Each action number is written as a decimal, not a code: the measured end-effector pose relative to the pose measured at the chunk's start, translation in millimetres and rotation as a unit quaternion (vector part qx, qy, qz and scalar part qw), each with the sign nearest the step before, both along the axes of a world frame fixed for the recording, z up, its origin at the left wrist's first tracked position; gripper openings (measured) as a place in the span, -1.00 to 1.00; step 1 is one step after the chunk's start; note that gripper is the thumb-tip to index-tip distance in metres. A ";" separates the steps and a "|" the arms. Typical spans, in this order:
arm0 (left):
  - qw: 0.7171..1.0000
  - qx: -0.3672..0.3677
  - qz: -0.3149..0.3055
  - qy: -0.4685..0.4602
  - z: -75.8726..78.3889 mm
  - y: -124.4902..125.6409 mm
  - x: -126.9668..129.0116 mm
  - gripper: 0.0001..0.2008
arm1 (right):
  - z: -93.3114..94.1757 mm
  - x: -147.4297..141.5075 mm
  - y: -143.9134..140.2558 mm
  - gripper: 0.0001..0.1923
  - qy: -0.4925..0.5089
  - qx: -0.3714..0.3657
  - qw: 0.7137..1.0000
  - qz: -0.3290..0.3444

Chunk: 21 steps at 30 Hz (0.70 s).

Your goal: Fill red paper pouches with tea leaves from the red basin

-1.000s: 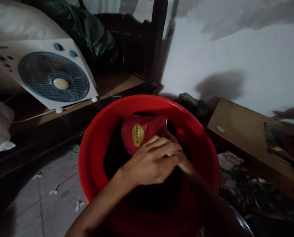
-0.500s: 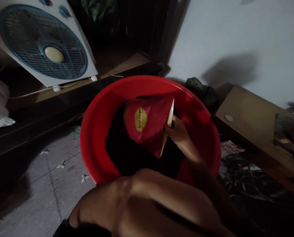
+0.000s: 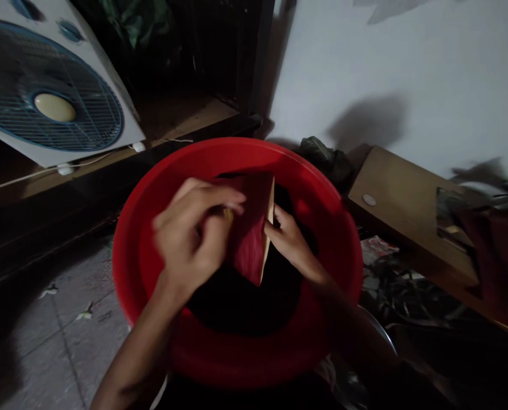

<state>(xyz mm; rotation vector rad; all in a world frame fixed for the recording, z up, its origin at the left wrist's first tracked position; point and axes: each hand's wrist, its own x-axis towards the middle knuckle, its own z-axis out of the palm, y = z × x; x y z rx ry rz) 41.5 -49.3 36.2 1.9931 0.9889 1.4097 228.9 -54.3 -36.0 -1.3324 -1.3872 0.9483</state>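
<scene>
A dark red paper bag (image 3: 249,245) with a pale inner lining is tilted inside a large red plastic basin (image 3: 128,250), its mouth toward the right. My right hand (image 3: 290,233) grips the rim of that mouth, thumb on the outside and fingers at the opening. Over the bag's left part hovers my left hand (image 3: 194,228), slightly blurred, its fingers loosely bent and a gap between thumb and forefinger. It covers most of the bag's yellow label. Black material (image 3: 245,310) lies in the bottom of the basin; its kind is too dark to tell.
A white box fan (image 3: 109,74) with a blue grille stands on a ledge at upper left. To the right is a low wooden surface (image 3: 403,199) with a small pale round object (image 3: 369,200). Small pale scraps (image 3: 85,313) lie on the tiled floor.
My left arm, earlier folded across the front of the basin, has reached in over the bag. The right hand keeps its hold on the bag's rim. The view has shifted slightly right.
</scene>
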 end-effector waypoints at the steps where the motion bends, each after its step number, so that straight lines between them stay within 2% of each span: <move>1: 0.998 0.020 -0.013 0.059 -1.6 6.7 6.7 -0.82 | 0.1 -1.6 0.2 -0.69 0.008 0.009 1.000 0.003; 4: 0.970 0.033 -0.046 0.237 -16.7 20.8 25.5 -0.59 | -0.9 -4.7 1.2 -0.76 0.018 0.036 0.999 0.021; 6: 0.964 -0.003 -0.047 0.263 -30.2 24.9 34.6 -0.44 | -2.2 -6.4 1.2 -0.76 0.026 0.029 0.999 0.037; 8: 0.968 -0.017 -0.036 0.248 -41.3 26.0 39.2 -0.38 | -3.7 -7.4 0.4 -0.77 0.033 0.012 0.999 0.041; 10: 0.977 -0.002 -0.015 0.211 -47.8 26.3 39.4 -0.38 | -5.4 -6.4 -0.6 -0.83 0.025 0.004 1.000 0.018; 13: 0.990 0.051 0.049 0.123 -51.5 30.4 33.1 -0.47 | -7.9 0.0 -0.2 -0.91 -0.009 -0.026 0.999 -0.026; 16: 0.989 0.085 0.108 0.058 -52.1 40.6 21.7 -0.58 | -9.9 7.7 2.2 -0.82 -0.047 -0.079 0.995 -0.041; 19: 0.990 0.088 0.095 0.049 -50.8 52.8 8.9 -0.62 | -11.3 10.6 3.4 -0.74 -0.058 -0.093 0.993 -0.043; 21: 0.992 0.090 0.057 0.070 -49.4 59.6 1.6 -0.63 | -12.3 11.8 4.1 -0.72 -0.027 -0.085 0.996 -0.013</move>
